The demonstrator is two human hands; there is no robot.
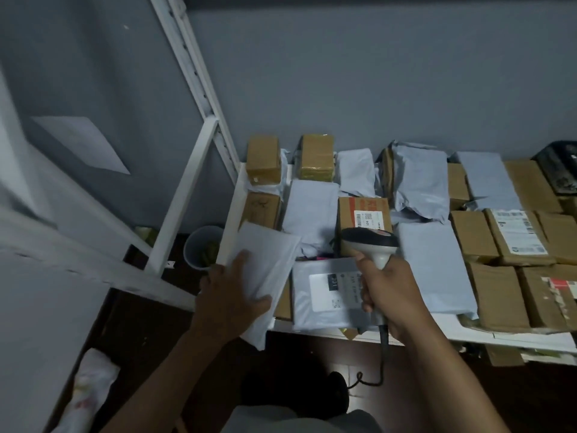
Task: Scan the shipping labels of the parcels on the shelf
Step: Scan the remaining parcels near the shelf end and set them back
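- Left hand (232, 287) grips a plain grey mailer (265, 270), fingers on top and thumb below, raised off the shelf (232, 210) at its front-left corner; no label shows on the upturned face, so it is probably being turned or held clear to find one
- Right hand (387, 289) is wrapped round the handle of the scanner (373, 242), head aimed forward and down over the front row; its cable (383, 354) hangs toward the floor
- Just under the scanner, at the shelf's front edge, lies a grey mailer with its white label (335, 290) face up, partly hidden by the right hand; judged the likeliest item for reading
- Behind it, a box (363, 214) with a barcode label also faces up, near the scanner head
- Remaining parcels, brown boxes and grey mailers, are packed touching one another back to the wall; most show no label, a labelled box (520, 234) sits toward the right edge
- A cup (201, 246) stands on the floor left of the shelf
- Judgement: scanning is at an early stage; many parcels will need turning over
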